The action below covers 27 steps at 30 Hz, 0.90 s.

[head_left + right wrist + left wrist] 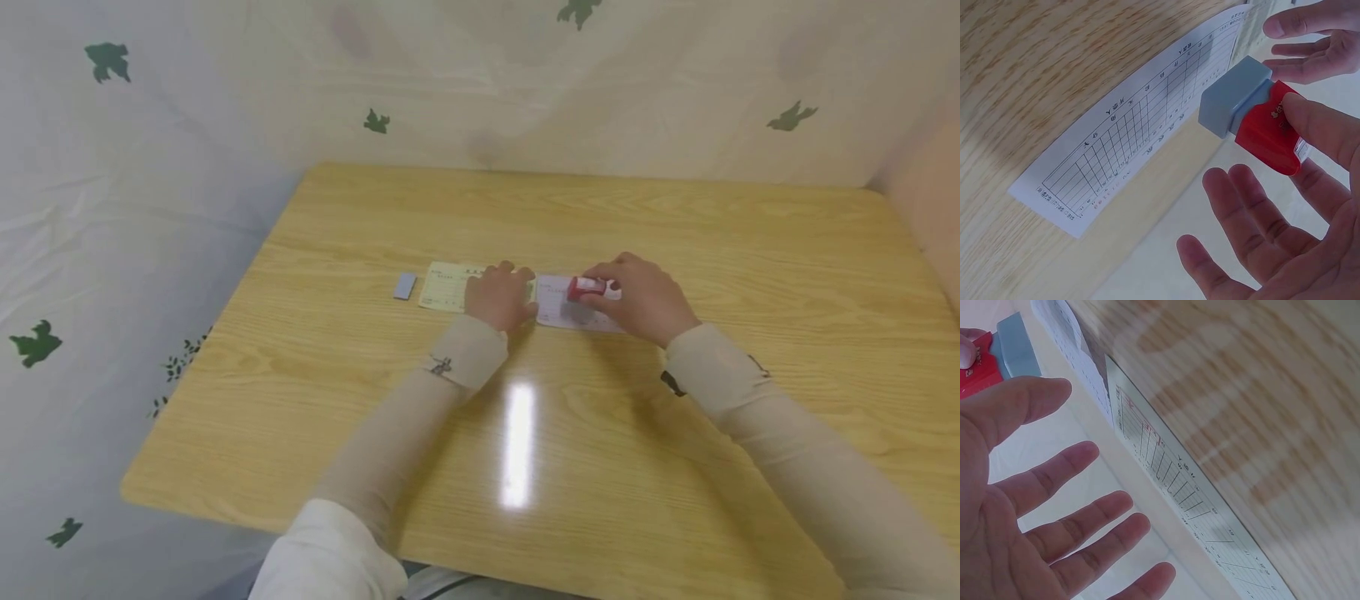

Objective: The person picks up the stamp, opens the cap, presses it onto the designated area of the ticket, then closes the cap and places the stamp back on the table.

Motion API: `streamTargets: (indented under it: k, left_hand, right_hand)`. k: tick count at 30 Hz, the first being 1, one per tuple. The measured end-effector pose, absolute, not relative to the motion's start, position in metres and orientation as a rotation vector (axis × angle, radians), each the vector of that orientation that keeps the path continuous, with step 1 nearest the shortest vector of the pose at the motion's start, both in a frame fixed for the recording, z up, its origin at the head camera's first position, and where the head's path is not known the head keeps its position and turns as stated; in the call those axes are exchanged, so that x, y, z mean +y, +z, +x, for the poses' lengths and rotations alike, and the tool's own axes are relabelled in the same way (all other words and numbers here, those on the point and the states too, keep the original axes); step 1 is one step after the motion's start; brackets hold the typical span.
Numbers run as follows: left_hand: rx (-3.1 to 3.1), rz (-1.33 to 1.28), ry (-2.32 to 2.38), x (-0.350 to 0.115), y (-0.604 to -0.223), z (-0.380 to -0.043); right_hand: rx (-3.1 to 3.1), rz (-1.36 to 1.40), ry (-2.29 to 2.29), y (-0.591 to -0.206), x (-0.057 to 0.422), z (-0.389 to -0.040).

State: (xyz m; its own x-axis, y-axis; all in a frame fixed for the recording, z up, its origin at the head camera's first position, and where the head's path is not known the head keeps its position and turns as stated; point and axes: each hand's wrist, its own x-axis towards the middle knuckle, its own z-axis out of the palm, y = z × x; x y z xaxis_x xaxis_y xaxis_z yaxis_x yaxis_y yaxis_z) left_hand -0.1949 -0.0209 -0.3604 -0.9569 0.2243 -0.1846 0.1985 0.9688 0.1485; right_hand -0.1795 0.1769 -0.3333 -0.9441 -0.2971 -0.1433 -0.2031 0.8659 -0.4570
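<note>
Pale sleeves [397, 433] reach in from the lower left and lower right of the frame, over a wood-grain counter [375, 208]. Near the center, the left hand [500, 297] spreads its fingers wide over the right part of a yellow-green printed slip [446, 287]; whether it touches is unclear. Right of center, the right hand [648, 300] pinches a red and gray stamp [587, 287] above a white printed slip [552, 310]. The slips' short edges lie close together, leaving little room between the hands. Just beyond the yellow-green slip's left edge sits a small gray-blue block [404, 286]. Broad stretches of wood run from the slips toward the counter's far and left edges.
</note>
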Motion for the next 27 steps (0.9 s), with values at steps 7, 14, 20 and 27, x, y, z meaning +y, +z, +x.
streamTargets:
  k: [7,14,20,27]
  left_hand:
    - [2.912,0.311,0.175,-0.018,-0.36,-0.195]
    - [2.908,0.328,0.163,-0.015,-0.359,-0.195]
    - [2.918,0.337,0.182,-0.011,-0.357,-0.193]
    - [2.921,0.353,0.171,-0.008,-0.357,-0.193]
  right_hand:
    - [2.835,-0.384,-0.651,-0.331,0.18,-0.179]
    - [2.837,-0.366,-0.66,-0.333,0.183,-0.179]
    - [2.852,-0.368,-0.65,-0.333,0.186,-0.179]
    - [2.862,-0.381,-0.651,-0.333,0.189,-0.177]
